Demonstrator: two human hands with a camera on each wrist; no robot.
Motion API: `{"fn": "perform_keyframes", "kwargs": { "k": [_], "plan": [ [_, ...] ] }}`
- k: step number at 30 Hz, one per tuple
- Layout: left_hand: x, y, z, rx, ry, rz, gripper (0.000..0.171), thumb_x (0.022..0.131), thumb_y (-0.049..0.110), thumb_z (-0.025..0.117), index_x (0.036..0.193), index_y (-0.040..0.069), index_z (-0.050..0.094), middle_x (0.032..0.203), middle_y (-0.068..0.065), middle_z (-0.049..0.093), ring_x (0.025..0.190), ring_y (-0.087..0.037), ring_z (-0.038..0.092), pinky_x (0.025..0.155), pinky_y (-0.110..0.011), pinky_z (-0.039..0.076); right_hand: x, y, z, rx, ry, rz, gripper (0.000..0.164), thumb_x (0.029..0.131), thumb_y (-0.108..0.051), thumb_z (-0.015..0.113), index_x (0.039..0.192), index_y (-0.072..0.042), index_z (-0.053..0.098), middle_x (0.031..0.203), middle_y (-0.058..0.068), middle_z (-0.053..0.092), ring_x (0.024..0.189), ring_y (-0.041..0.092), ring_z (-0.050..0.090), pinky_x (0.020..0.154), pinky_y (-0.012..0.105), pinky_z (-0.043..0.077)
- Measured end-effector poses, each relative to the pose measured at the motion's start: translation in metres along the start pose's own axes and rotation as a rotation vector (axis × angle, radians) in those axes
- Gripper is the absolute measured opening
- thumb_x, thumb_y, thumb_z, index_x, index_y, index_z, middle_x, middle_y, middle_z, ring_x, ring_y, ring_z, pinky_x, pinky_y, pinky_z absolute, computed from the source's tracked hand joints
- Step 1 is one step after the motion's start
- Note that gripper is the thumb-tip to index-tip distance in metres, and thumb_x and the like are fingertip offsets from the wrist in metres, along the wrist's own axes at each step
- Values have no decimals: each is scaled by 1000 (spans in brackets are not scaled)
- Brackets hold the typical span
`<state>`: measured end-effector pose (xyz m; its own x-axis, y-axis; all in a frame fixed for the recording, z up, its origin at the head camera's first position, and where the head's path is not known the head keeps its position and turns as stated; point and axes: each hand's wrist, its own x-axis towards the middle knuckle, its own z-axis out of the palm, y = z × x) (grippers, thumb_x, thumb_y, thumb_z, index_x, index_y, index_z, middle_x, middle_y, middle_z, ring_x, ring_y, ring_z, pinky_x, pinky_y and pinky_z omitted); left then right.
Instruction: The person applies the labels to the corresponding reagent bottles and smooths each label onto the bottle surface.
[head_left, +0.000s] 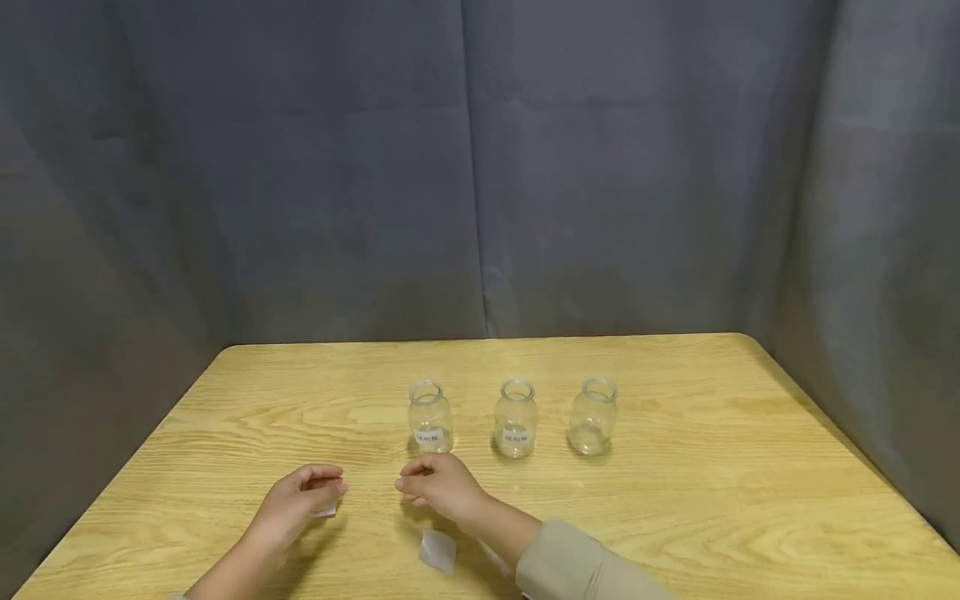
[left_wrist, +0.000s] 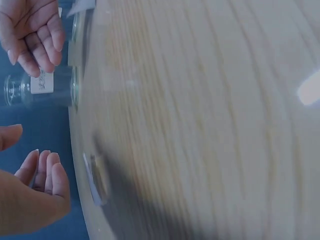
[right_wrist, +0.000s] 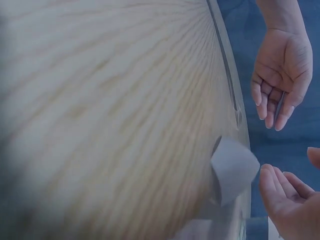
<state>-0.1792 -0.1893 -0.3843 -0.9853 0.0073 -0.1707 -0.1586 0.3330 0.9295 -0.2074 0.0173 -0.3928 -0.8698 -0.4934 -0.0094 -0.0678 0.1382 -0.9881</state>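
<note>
My left hand (head_left: 296, 504) is over the left part of the wooden table, its fingers loosely curved and nothing visible between them. Just below it lies a small white paper piece (head_left: 327, 510), partly hidden by the hand in the head view; the left wrist view shows this paper piece (left_wrist: 93, 180) curling up off the wood. My right hand (head_left: 444, 487) hovers in front of the leftmost glass jar (head_left: 430, 412), fingers relaxed and palm turned toward the left hand. A second white paper piece (head_left: 438, 551) rests below the right hand.
A middle glass jar (head_left: 516, 412) bears a printed white label, as does the leftmost one. The right-hand glass jar (head_left: 592, 417) shows no label. Another white paper piece (head_left: 495, 560) is partly covered by my right forearm. Dark grey curtains (head_left: 337, 183) enclose the wooden table (head_left: 720, 467).
</note>
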Motion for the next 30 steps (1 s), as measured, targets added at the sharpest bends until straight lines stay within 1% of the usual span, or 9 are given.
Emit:
{"fn": "perform_keyframes", "kwargs": {
  "k": [3,5,9,13,17,21,24,26,30],
  "plan": [
    [0,-3,-9,15,5,-17,43,84,16,53,116,-9,41,107,-17,49,95,-28,47,79,-37,42,5,-2,6,-12,-20,7,25,83,-9,55,98,11,51,89,16,58,81,29,57,74,35,48],
    [0,-5,-14,28,12,-28,42,85,16,52,117,-10,40,109,-19,48,96,-29,46,79,-38,42,7,-2,9,-20,-29,16,24,82,-9,55,98,10,52,88,14,58,80,28,58,73,33,49],
    [0,-8,-23,48,21,-55,42,86,16,50,117,-10,39,113,-21,46,100,-32,45,81,-42,41,11,-1,15,-2,-22,47,22,81,-8,56,96,9,52,86,12,58,79,27,58,71,32,49],
    [0,-12,-29,65,34,-71,41,86,16,49,116,-10,40,112,-21,47,101,-33,45,84,-46,39,15,-1,20,2,-29,67,22,81,-7,57,95,9,52,85,11,58,77,25,59,70,30,49],
    [1,-15,-32,82,56,-87,40,86,15,50,115,-11,41,109,-20,49,99,-32,45,81,-42,40,19,-3,25,-30,-40,76,22,82,-8,57,95,9,53,82,7,56,75,21,58,68,27,50],
    [1,-17,-34,94,69,-103,40,85,14,50,114,-11,40,106,-18,49,95,-31,46,77,-39,42,23,-1,31,-48,-42,104,22,81,-8,58,95,8,53,80,6,54,72,19,58,67,26,50],
    [2,-18,-34,95,60,-108,40,85,14,50,114,-12,39,106,-19,47,95,-32,46,77,-40,43,26,1,36,-20,-40,114,23,81,-6,57,97,9,52,82,7,54,73,20,58,67,27,50],
    [3,-19,-34,90,52,-111,40,85,13,50,114,-13,39,106,-20,47,95,-33,45,77,-40,43,28,3,39,-10,-39,106,24,81,-5,56,99,10,51,83,8,54,74,21,58,68,28,50],
    [4,-22,-34,97,45,-116,40,85,11,50,114,-14,38,107,-23,46,96,-35,46,77,-40,43,32,6,47,-15,-43,98,26,81,-2,55,103,11,49,83,9,56,76,21,58,69,29,50]
  ]
}}
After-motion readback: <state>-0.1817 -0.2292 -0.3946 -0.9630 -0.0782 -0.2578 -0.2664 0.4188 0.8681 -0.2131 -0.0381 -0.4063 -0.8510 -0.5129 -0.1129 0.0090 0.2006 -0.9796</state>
